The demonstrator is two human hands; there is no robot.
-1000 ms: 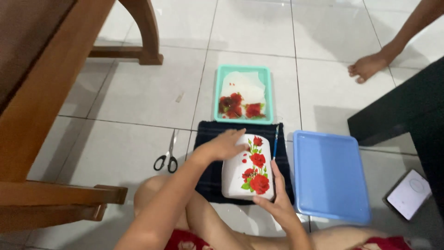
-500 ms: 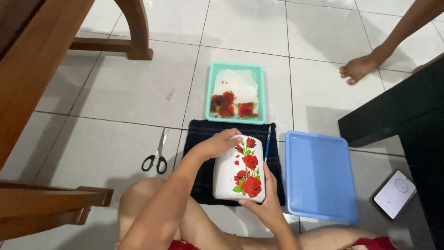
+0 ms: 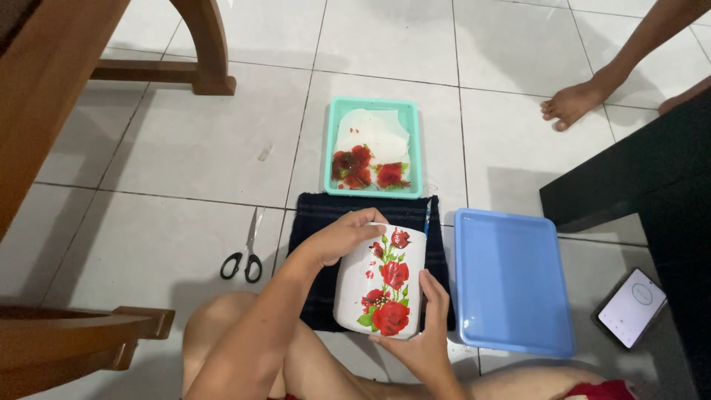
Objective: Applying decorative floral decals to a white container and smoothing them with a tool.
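While I watch from the head camera, near to far:
Right hand (image 3: 421, 335): I see it cupping the lower side of the white container (image 3: 381, 280), fingers spread along the wall.
Left hand (image 3: 348, 234): curled over the rim, pressing there.
Container: held tilted above the dark cloth (image 3: 315, 244); several red rose cut-outs already sit on it, white gaps remain.
Blue tray (image 3: 511, 289): just right of the cloth.
Scissors (image 3: 245, 250): lying left, untouched.
Teal tray (image 3: 374, 148): beyond, rose pieces still soaking on white paper.
Change: the container stands more upright than a second ago; both hands keep their hold.
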